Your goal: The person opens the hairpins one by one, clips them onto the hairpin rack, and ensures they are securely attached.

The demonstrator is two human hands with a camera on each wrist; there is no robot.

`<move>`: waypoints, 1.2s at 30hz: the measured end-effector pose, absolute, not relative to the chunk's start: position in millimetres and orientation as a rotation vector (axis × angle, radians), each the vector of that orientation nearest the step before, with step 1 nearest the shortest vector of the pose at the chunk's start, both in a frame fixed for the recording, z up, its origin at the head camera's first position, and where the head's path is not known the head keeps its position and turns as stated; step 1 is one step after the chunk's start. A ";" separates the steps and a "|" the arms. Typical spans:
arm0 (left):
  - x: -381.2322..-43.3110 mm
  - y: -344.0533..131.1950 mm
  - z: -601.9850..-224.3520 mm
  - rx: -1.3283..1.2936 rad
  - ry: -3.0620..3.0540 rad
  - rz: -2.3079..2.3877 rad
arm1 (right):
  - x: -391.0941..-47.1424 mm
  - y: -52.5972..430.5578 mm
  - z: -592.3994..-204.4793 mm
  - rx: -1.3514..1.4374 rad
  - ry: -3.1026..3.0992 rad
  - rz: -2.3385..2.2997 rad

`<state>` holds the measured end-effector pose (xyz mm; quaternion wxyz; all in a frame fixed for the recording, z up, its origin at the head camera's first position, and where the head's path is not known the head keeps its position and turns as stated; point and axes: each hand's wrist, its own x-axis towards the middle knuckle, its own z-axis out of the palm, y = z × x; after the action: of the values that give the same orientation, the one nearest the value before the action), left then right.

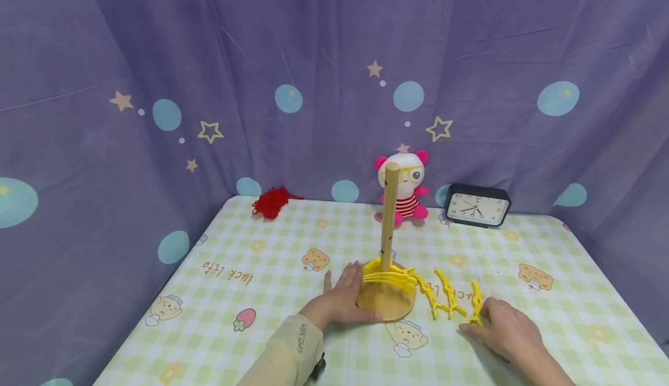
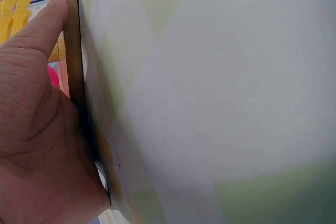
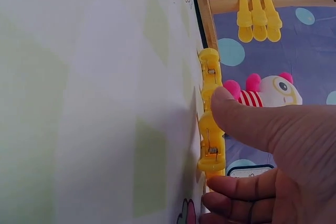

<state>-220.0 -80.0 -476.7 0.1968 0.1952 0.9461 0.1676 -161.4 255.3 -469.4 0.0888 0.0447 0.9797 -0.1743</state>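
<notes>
A round wooden base (image 1: pixel 384 302) carries an upright wooden pole (image 1: pixel 389 217). Several yellow clothespins (image 1: pixel 392 278) lie about the pole just above the base. My left hand (image 1: pixel 342 296) rests against the base's left edge, its thumb along the front and its fingers fairly straight. To the right, more yellow clothespins (image 1: pixel 446 293) lie on the cloth. The rightmost clothespin (image 1: pixel 476 299) is between the thumb and fingers of my right hand (image 1: pixel 509 328), which pinches its near end. Springs show on yellow clothespins (image 3: pixel 211 129) by the right thumb.
At the back of the table stand a panda plush toy (image 1: pixel 410 188) and a black-framed clock (image 1: pixel 477 205). A red stringy bundle (image 1: pixel 272 202) lies at the back left. A checked cloth (image 1: pixel 282 287) covers the table, and a purple curtain (image 1: pixel 324 43) hangs behind it.
</notes>
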 end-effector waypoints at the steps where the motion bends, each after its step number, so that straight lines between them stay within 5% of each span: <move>1: -220.0 -80.1 -476.1 0.546 2.647 0.478 | -162.0 255.1 -469.6 0.131 2.911 -0.512; 36: -228.9 -81.7 -494.8 0.539 2.658 0.509 | -164.0 250.6 -454.9 0.202 3.016 -0.501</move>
<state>-228.9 -81.7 -494.8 0.1899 0.1919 0.9457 0.1812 -164.0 250.6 -454.9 0.0386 0.0659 0.9836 -0.1635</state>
